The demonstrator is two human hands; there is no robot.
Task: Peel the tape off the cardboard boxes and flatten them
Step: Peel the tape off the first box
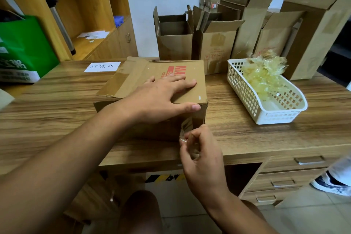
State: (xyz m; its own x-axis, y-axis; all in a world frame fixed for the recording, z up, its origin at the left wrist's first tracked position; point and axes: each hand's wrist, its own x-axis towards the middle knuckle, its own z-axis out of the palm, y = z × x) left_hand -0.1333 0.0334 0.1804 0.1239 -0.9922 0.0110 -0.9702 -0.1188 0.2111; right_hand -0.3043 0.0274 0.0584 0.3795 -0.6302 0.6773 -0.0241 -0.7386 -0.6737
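Note:
A brown cardboard box (191, 70) with red print lies on the wooden desk (57, 104), one flap folded out to its left. My left hand (161, 95) presses flat on the box top, fingers spread, thumb at the near right edge. Clear tape (187, 124) runs down the box's near right corner. My right hand (201, 150) pinches the loose lower end of that tape just in front of the box, at the desk's front edge.
A white plastic basket (247, 99) holding crumpled peeled tape sits right of the box. Several opened cardboard boxes (214, 43) stand along the back wall. A paper label (102, 67) lies at back left, a green bag (24, 47) at far left. Drawers (284, 180) sit under the desk's right side.

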